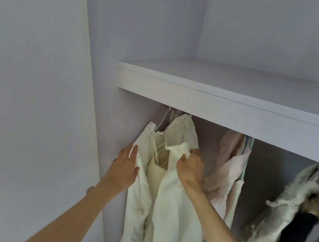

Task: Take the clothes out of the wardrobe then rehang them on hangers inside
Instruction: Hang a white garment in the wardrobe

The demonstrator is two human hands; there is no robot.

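A cream-white garment (pixel 173 205) hangs on a white hanger (pixel 163 119) at the far left of the wardrobe, under the shelf. My right hand (pixel 190 166) grips a fold of its cloth near the collar, fingers curled round the fabric. My left hand (pixel 125 165) lies with straight fingers against the garment's left shoulder, beside the wardrobe's left wall. The rail and the hanger's hook are mostly hidden behind the shelf edge.
A white shelf (pixel 218 106) juts out above the clothes. To the right hang a pale pink garment (pixel 228 165), a grey fluffy one (pixel 286 202) and a dark one (pixel 298 232). The open wardrobe door (pixel 24 101) stands at the left.
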